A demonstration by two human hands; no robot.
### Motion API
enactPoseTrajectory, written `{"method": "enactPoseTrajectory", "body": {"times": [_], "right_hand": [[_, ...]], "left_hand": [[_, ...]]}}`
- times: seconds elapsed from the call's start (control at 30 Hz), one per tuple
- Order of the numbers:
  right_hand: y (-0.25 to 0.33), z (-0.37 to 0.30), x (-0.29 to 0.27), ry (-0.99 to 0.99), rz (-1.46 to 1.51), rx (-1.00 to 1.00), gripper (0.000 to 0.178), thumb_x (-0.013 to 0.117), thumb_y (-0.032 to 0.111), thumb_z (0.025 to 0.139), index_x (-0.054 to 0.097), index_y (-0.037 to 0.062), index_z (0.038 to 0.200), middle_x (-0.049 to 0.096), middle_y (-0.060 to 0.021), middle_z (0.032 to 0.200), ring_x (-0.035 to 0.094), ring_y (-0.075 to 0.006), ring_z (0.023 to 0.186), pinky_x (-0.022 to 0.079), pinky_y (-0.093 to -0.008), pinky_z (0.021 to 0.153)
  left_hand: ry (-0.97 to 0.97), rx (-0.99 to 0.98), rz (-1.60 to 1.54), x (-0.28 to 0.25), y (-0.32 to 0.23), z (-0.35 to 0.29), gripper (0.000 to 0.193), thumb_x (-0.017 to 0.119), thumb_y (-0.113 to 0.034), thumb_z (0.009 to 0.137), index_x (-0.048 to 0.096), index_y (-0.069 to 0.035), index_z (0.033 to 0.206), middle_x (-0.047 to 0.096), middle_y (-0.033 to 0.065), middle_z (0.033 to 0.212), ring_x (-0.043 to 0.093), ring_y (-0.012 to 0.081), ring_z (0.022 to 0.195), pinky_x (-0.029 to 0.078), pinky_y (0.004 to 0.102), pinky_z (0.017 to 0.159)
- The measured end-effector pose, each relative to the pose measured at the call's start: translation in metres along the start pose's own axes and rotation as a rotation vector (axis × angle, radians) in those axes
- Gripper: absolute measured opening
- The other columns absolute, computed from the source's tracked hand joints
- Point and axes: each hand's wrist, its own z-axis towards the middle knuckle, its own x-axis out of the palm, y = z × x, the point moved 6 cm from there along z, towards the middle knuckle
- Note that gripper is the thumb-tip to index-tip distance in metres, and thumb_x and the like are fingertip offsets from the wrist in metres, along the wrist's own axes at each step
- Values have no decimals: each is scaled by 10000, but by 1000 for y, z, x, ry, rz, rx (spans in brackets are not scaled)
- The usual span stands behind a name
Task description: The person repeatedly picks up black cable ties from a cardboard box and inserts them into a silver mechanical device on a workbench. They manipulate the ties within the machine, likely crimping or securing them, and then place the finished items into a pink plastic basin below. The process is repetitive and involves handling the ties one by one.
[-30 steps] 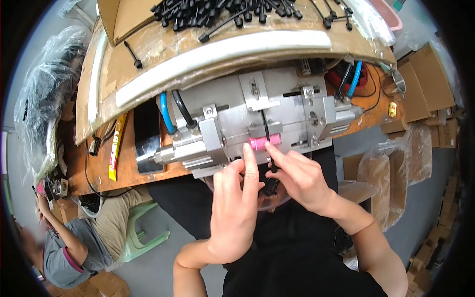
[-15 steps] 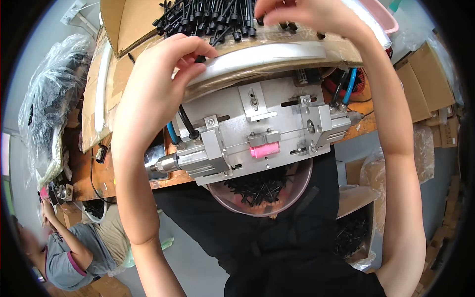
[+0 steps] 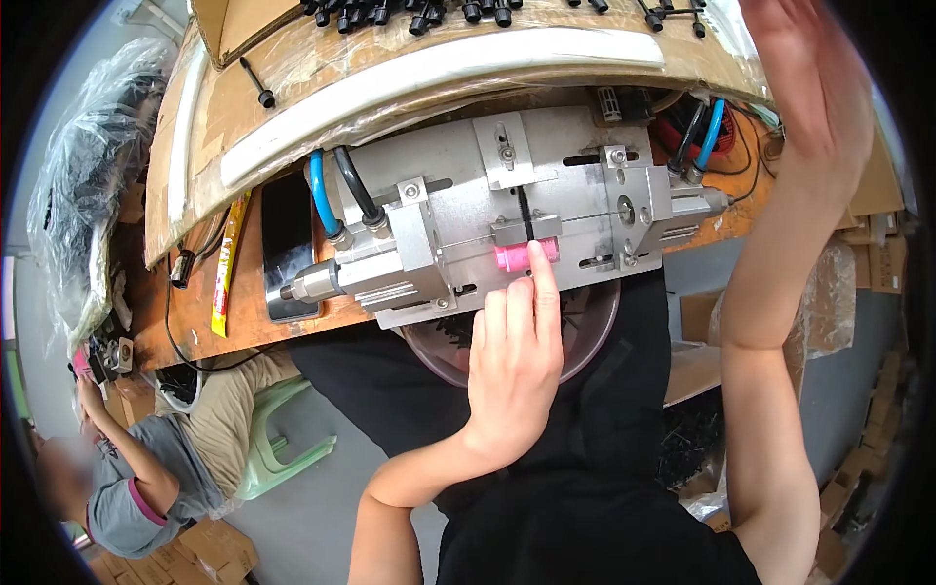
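My left hand [image 3: 515,366] reaches over the front of a metal fixture [image 3: 468,268]. Its index finger is stretched out, with the other fingers loosely bent, and nothing is in its grip. That fingertip touches the near end of a thin black rod [image 3: 525,207] lying across a small metal block [image 3: 526,230], beside a pink piece [image 3: 511,258]. At the upper right is my right hand [image 3: 809,83], raised beside the cardboard and smeared by motion; its fingers are partly cut off by the picture's edge, and whether it holds anything cannot be made out.
Several black headed rods [image 3: 419,15] lie on the cardboard tray [image 3: 322,107] above the fixture. A bowl [image 3: 606,327] with black pieces is beneath it. A phone [image 3: 290,249], a yellow packet [image 3: 229,263] and blue hoses [image 3: 322,195] are at left. A co-worker [image 3: 146,468] sits far left.
My left hand has come down from the cardboard edge to the fixture, where a black rod now lies. My right hand has swung rightward, away from the pile. The view has shifted.
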Motion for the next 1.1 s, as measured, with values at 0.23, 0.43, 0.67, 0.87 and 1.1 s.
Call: {"method": "enactPoseTrajectory", "body": {"times": [0.23, 0.43, 0.67, 0.87, 1.1], "right_hand": [[26, -89, 25, -150, -595, 99, 310, 632, 107, 931, 550, -2, 1209, 658, -170, 1051, 613, -195, 855, 502, -304, 796], [-15, -176, 76, -66, -834, 369, 421, 732, -125, 731, 617, -81, 1133, 669, -142, 920, 625, -185, 737, 516, -281, 625], [-57, -202, 100, 146, -993, 326, 648, 724, -99, 704, 519, -77, 1319, 597, -127, 823, 531, -240, 652, 482, -355, 607], [-63, -200, 99, 166, -989, 345, 650, 728, -59, 731, 505, -67, 1341, 542, -109, 752, 526, -244, 654, 480, -355, 612], [-13, -131, 78, 284, -1144, 186, 441, 737, 1, 739, 621, -29, 1163, 600, -99, 797, 571, -257, 719, 490, -369, 653]], "left_hand": [[-11, 58, 81, 2, 0, 3, 675, 616, 31, 748, 415, 103, 1388, 497, 85, 924, 499, 210, 814, 457, 318, 756], [53, 27, -40, -6, 2, 4, 699, 600, 27, 756, 369, 111, 1411, 518, 125, 1044, 521, 246, 898, 478, 337, 824], [-11, -80, -263, -41, 11, -16, 801, 711, 122, 708, 394, 35, 1438, 529, 147, 1132, 504, 288, 984, 441, 366, 856], [-2, -58, -251, -47, 18, -14, 713, 689, 103, 727, 446, 58, 1396, 539, 147, 1117, 539, 291, 957, 476, 363, 793], [-280, 176, -224, -95, 36, 88, 543, 649, 110, 769, 606, -75, 1278, 573, 145, 1004, 581, 304, 912, 460, 387, 813]]}}
